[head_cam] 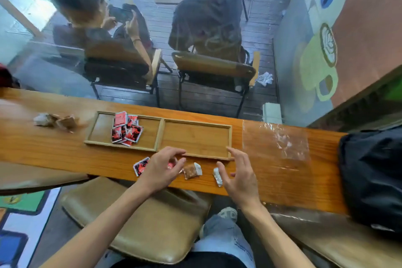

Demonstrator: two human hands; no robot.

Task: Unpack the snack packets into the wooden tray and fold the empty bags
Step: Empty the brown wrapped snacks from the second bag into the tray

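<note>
My left hand [162, 169] fingers curl over red packet [141, 166] near desk [65, 148] edge, grip unclear; right hand [238, 177] spread, empty. Brown packet [191, 171] between. Careless sweep risks knocking packets off before wooden tray [229, 141].

Glossy wooden counter [65, 148] — matt wooden tray [196, 137], crinkled clear plastic bag [276, 139]

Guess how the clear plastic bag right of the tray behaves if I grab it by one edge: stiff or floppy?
Probably floppy: the clear plastic bag lies flat on the table with wrinkles catching the light, so it looks like thin film. Likely very light, so a push may slide it whole. Its glossy surface may be slippery to pinch.
</note>
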